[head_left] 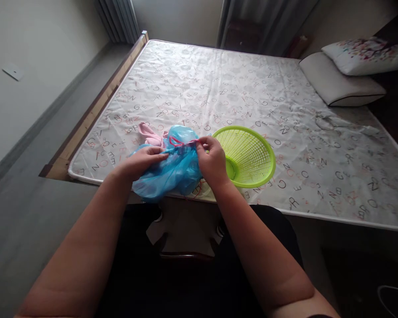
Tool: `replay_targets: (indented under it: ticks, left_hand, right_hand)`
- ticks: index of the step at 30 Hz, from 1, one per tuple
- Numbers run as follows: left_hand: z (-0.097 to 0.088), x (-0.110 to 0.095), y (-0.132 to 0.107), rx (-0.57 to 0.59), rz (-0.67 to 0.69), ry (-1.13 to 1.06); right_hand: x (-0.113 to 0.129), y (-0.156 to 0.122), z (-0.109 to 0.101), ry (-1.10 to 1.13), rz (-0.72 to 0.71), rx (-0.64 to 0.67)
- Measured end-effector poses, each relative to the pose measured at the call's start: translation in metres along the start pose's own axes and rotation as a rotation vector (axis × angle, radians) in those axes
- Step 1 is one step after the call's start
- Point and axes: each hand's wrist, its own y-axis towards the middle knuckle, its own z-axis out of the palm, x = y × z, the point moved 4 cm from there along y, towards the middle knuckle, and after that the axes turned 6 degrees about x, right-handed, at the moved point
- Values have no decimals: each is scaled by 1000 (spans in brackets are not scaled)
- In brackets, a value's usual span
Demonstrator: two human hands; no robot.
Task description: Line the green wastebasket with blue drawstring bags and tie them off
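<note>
From my station I have both hands in the head view, working at a blue plastic bag (pixel 172 174) that lies at the near edge of the mattress (pixel 239 99). My left hand (pixel 141 163) has its thumb and fingers closed together on the gathered blue plastic at the left side of the bag. My right hand (pixel 214 161) pinches the pinkish-red tie (pixel 176 141) at the bag's right side, thumb against forefinger; whether those fingers also grip the plastic, I cannot tell. The tie runs across the bag's bunched upper part, between my two hands. Just behind the bag, to the left, I see a pink cloth (pixel 147 134), partly hidden by it. A green basket (pixel 254 152) lies tipped on its side just right of my right hand, its mouth facing right. Farther off, at the mattress's right end, a patterned pillow (pixel 368 56) rests on a plain pillow (pixel 340 81).
</note>
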Motion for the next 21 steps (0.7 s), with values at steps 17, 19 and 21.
replay_targets:
  ticks: [17,19,21]
  left_hand:
    - [-27,-35,-21,-348,586,-662]
    - [-26,-35,-22,-366,576,-548]
    - [-24,-35,-21,-350,580,-473]
  right_hand:
    - [1,-1,12,74,125,192]
    - [3,-1,4,-53,92,62]
    - [6,-3,-1,-162,70,-36]
